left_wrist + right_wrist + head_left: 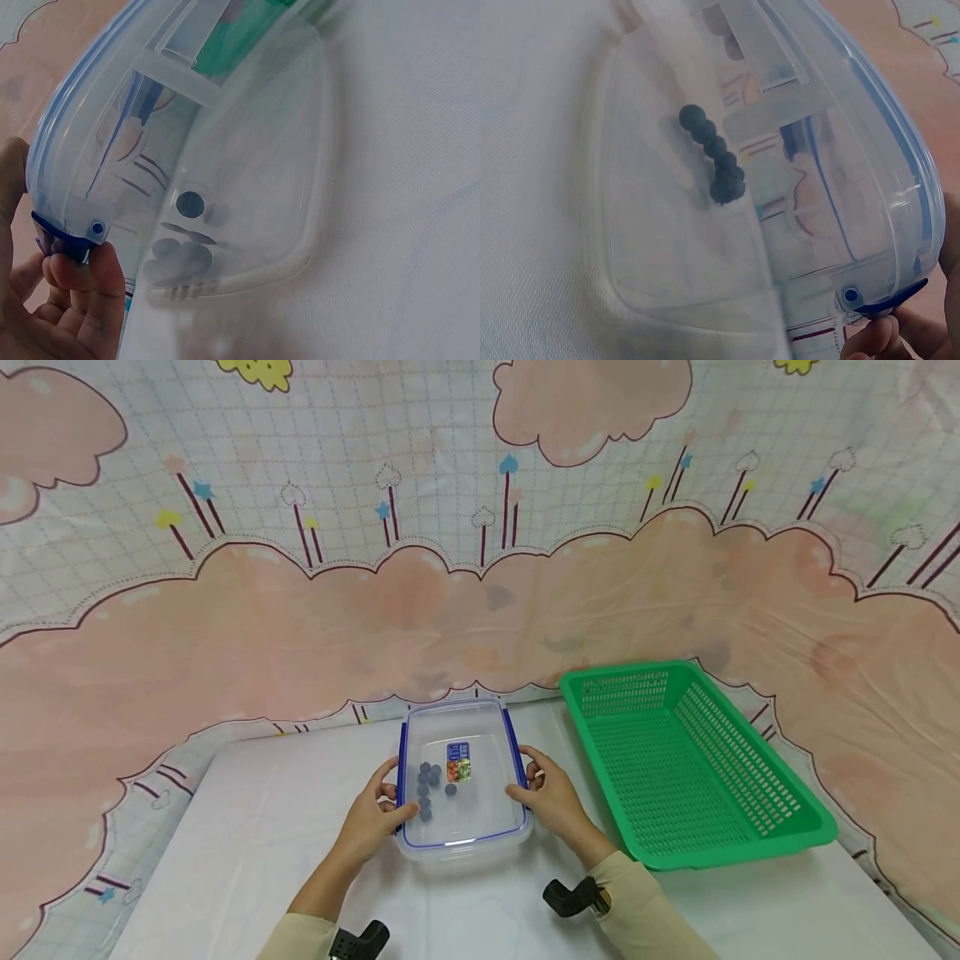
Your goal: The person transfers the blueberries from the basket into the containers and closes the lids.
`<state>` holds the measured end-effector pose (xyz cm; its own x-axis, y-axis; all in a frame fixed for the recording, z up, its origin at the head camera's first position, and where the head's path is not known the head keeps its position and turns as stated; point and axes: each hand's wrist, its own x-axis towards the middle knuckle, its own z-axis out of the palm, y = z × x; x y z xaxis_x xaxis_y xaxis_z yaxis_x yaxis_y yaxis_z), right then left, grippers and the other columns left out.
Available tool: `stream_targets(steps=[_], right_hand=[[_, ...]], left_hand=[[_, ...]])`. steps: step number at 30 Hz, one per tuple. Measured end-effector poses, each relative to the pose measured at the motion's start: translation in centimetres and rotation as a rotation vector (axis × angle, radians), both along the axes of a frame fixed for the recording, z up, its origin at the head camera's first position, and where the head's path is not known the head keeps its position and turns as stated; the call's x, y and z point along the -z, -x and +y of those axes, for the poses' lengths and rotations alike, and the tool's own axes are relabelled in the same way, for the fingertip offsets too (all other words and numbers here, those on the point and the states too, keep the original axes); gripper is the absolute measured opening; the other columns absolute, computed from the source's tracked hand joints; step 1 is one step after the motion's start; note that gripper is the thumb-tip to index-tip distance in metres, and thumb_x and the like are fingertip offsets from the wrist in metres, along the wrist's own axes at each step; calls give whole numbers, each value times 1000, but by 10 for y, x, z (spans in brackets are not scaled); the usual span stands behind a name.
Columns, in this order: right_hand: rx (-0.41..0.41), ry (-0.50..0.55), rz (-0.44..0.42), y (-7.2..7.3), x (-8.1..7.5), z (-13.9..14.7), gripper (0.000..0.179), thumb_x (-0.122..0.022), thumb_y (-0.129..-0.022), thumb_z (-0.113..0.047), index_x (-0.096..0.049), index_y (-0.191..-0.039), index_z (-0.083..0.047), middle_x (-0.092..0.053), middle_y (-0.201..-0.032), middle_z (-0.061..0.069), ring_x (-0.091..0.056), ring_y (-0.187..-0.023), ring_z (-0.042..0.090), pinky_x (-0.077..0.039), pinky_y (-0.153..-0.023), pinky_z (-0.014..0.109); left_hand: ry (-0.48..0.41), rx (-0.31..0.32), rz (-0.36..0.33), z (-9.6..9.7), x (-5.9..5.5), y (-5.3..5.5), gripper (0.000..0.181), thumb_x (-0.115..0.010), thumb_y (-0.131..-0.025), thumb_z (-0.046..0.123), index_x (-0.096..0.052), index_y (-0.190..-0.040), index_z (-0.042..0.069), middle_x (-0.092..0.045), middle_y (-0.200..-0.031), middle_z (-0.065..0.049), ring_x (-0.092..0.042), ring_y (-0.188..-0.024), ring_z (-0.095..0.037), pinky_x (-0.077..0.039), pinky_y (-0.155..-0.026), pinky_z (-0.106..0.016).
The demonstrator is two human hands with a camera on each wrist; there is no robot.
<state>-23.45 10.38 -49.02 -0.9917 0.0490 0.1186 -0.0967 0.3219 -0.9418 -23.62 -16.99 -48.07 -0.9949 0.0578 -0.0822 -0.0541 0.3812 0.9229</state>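
Note:
A clear plastic food storage box (487, 718) with a lid sits on the white table, blue clips along both sides. Several small dark round fruits, like blueberries (423, 790), lie inside, mostly toward the left. My left hand (367, 818) grips the left edge, thumb on top and fingers at the blue clip (71, 244). On the opposite edge my right hand (555, 797) holds the box, its fingertips under the blue clip (892, 298) in the right wrist view. Whether the clips are fastened, I cannot tell. A small printed label (458, 762) marks the lid.
To the right, a green plastic basket (720, 852) with perforated walls stands on the white table (255, 827). Behind the table hangs a patterned cloth (420, 618) with clouds. Black wrist devices (572, 897) are worn at both sleeves.

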Motion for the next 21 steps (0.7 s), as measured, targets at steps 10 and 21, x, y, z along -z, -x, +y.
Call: stream_targets(steps=[10, 21], right_hand=[[-1, -34, 10, -1, 7, -3, 61, -77, -81, -7, -53, -136, -1, -47, -91, 5, -44, -73, 13, -39, -62, 22], [-80, -434, 3, -10, -33, 12, 66, -78, -84, -24, -51, -139, 2, -58, -95, 9, -55, -77, 15, -47, -63, 28]], left_hand=[[6, -14, -8, -1, 5, -3, 83, -73, -84, 6, -29, -154, 14, -42, -100, -8, -57, -78, -16, -52, -62, -27], [452, 103, 137, -4, -19, -3, 80, -72, -88, 38, -35, -152, 9, -57, -118, -14, -63, -98, -26, -57, -78, -43]])
